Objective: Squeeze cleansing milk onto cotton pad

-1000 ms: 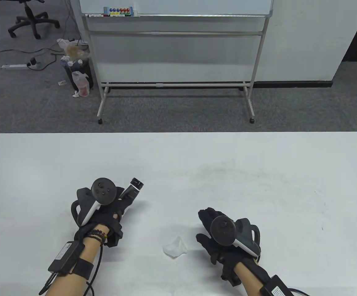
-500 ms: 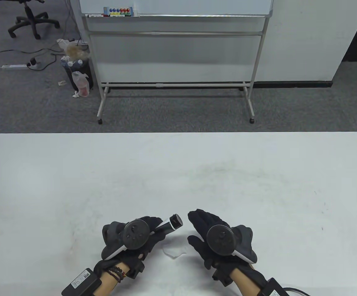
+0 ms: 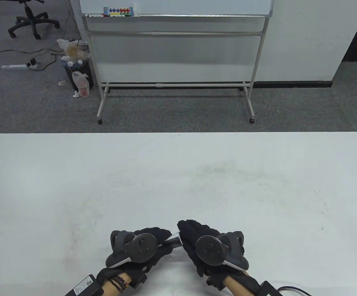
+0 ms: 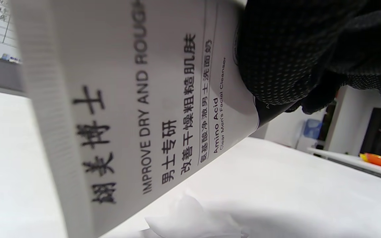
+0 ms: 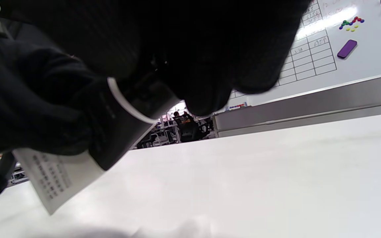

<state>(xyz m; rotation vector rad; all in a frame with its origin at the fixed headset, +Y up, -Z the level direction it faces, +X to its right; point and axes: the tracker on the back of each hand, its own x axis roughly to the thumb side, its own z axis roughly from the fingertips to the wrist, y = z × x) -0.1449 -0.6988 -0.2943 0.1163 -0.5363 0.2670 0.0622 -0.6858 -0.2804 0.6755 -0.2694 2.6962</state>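
Since a second ago: left hand (image 3: 141, 246) has carried the tube (image 4: 137, 109) from the left of the worktop (image 3: 178, 172) in to the near middle, and the right hand (image 3: 203, 243) has come across to meet it
Tube position: held above the worktop between both hands, crimped tail low and toward the person, cap end slanting up toward the right hand; only a sliver of it (image 3: 174, 240) shows in the table view
Cotton pad: white and crumpled, lying on the worktop right under the tube (image 4: 190, 218); hidden by the hands in the table view
Left fingers: curled round the tube's upper body (image 4: 276, 59), gripping it
Right fingers: closed over the dark cap end (image 5: 137, 99); whether they are turning the cap cannot be told
Likely handling: light, soft-walled plastic, probably smooth against the gloves; the body should dent under a firm grip, so milk may spurt once the cap is off
Best hold: mid-body with the left hand, cap pinched by the right; squeeze gently from the middle
Pad handling: very light and limp, likely to shift if the nozzle drags on it
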